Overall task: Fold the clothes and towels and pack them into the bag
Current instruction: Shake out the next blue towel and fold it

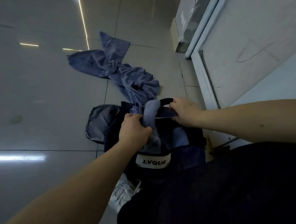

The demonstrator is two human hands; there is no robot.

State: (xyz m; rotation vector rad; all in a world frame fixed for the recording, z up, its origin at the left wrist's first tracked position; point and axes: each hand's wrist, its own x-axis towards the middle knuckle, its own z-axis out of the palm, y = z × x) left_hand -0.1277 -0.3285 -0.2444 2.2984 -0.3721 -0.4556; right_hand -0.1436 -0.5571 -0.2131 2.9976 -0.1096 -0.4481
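A dark navy bag with a white "LVQUE" label stands open on the tiled floor in front of me. My left hand grips a bunched blue towel at the bag's mouth, part of it hanging inside. My right hand holds the bag's far rim beside its black handle. A larger blue towel lies crumpled on the floor beyond the bag. A grey denim garment lies flat to the bag's left, partly under it.
A white door frame and wall run along the right side. My white shoe and dark trouser leg are just below the bag. Glossy grey floor tiles stretch to the left.
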